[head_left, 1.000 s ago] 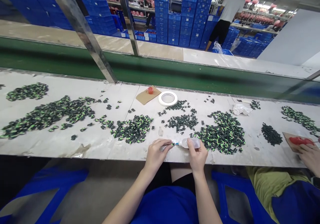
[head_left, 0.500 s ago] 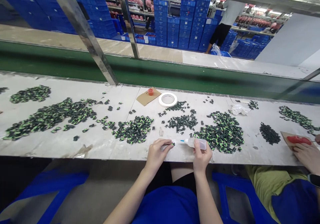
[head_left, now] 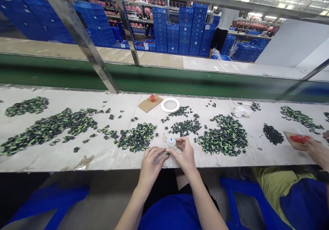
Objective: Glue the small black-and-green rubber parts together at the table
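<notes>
Close to the table's front edge, my left hand point(head_left: 152, 160) pinches a small black and green piece point(head_left: 167, 154) between thumb and fingertips. My right hand point(head_left: 185, 154) meets it from the other side, its fingers touching the same piece while also holding a small clear bottle point(head_left: 171, 143). The bottle's blue tip points up and away from me. To the left of my hands lies a pile of black and green pieces point(head_left: 137, 136); a larger pile point(head_left: 223, 135) is on the right. Small dark pieces point(head_left: 186, 127) lie just beyond my hands.
A white tape roll point(head_left: 170, 105) and a red cup point(head_left: 152, 98) on cardboard point(head_left: 146, 105) sit farther back. Metal posts point(head_left: 88, 48) rise beyond the table point(head_left: 108, 158). At the right, another person's hand point(head_left: 317, 151) is beside a red object point(head_left: 299, 138).
My right hand has moved left to my left hand, and the bottle has turned from lying sideways to pointing its tip up and away. The whole view has shifted slightly.
</notes>
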Action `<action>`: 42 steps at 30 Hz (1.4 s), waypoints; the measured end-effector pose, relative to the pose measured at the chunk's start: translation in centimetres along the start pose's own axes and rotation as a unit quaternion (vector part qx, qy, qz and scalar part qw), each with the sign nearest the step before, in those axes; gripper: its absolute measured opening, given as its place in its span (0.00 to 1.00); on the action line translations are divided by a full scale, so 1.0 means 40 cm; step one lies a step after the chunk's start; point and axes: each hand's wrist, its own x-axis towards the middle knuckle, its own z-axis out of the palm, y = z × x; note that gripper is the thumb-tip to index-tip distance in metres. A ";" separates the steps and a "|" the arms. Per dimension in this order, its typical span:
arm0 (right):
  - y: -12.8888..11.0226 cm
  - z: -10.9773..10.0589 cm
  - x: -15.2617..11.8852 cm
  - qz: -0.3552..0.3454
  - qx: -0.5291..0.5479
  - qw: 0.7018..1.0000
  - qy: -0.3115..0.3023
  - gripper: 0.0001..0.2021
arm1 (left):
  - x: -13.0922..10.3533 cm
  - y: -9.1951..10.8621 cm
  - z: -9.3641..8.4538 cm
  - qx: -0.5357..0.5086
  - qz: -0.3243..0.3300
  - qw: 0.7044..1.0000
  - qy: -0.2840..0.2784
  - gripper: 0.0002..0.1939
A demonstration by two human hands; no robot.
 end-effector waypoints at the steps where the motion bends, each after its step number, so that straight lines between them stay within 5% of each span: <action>1: -0.001 -0.021 0.001 -0.016 -0.034 0.999 0.005 0.20 | 0.001 -0.002 0.002 0.005 0.006 1.000 0.000 0.06; 7: 0.012 -0.155 0.025 -0.047 -0.326 0.924 0.192 0.16 | 0.000 -0.005 0.008 -0.014 0.013 1.000 -0.010 0.06; 13: 0.038 -0.133 0.048 -0.034 -0.411 0.889 0.200 0.17 | -0.015 0.015 0.009 -0.076 -0.059 0.995 0.022 0.08; 18: 0.035 -0.126 0.054 -0.009 -0.358 0.917 0.177 0.16 | -0.027 0.045 0.012 -0.120 -0.077 0.989 0.036 0.10; 22: 0.012 -0.137 0.045 -0.029 -0.199 0.964 0.176 0.15 | -0.025 0.082 0.017 -0.151 -0.052 0.987 0.029 0.08; 28: -0.030 -0.133 -0.013 0.089 0.043 0.991 0.096 0.13 | -0.004 0.124 0.030 -0.160 -0.028 0.987 0.005 0.07; 34: -0.051 -0.141 -0.056 0.039 0.026 0.998 -0.042 0.12 | 0.011 0.130 0.044 -0.145 0.012 0.989 -0.003 0.08; 37: -0.051 -0.144 -0.062 0.004 -0.017 0.999 -0.046 0.11 | 0.011 0.126 0.045 -0.129 0.039 0.991 -0.005 0.09; 42: -0.044 -0.139 -0.064 0.056 -0.005 0.997 -0.047 0.16 | 0.012 0.122 0.042 -0.108 0.068 0.992 -0.020 0.09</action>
